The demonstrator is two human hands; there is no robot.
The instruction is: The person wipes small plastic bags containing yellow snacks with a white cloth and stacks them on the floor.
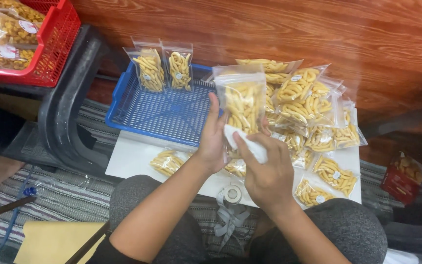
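over the lap, head view: left hand (214, 139) holds a clear snack bag (243, 100) upright by its left edge, fingers closed on the edge and behind it. right hand (268, 168) is closed on a white cloth (250, 144) and presses it against the lower front of that bag, index finger (244, 146) lying along the cloth. bag is full of yellow stick snacks, top strip looks flat, can't tell if it is sealed.

bag sits in the air above a white board (133, 156), just right of a blue basket (157, 112) where two filled bags (163, 68) lean at the far wall. pile of filled bags (313, 112) lies right of the hands, more near the right knee. small tape roll (232, 194) on the board edge between the knees. red basket (50, 49) of bags top left.

judgement on doing it well: keep left grip firm on the edge only so the front stays free, wipe with flat light pressure so the snacks don't crack, support the back with the left fingers, cover bottom corners too.
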